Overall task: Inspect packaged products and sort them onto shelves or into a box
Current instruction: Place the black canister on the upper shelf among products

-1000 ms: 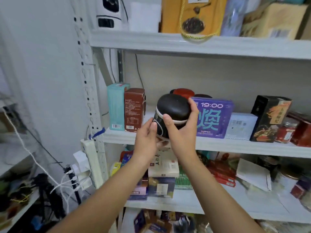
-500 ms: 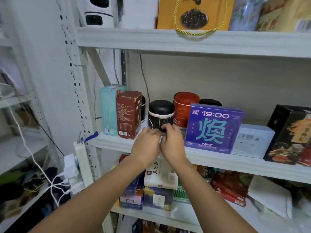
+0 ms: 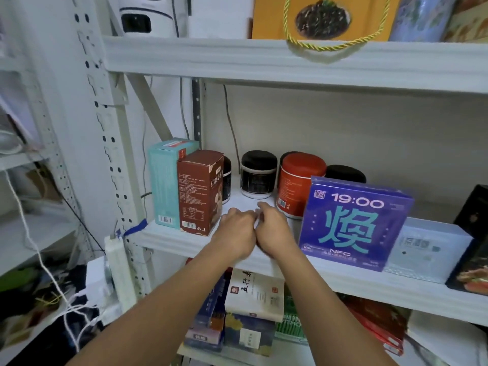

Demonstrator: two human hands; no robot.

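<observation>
The black-lidded jar (image 3: 258,175) stands upright toward the back of the middle shelf (image 3: 171,240), between the brown box (image 3: 199,191) and the red jar (image 3: 299,184) (touching neither). The left hand (image 3: 237,233) and right hand (image 3: 274,231) hover side by side over the shelf's front, apart from the jar. Each grip is released, fingers loosely curled, holding nothing.

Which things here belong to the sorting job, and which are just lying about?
Job: black round jar, red round tin, purple cardboard box, brown carton, teal carton, white metal shelf.
Lying about: white plastic power strip, white camera unit.
</observation>
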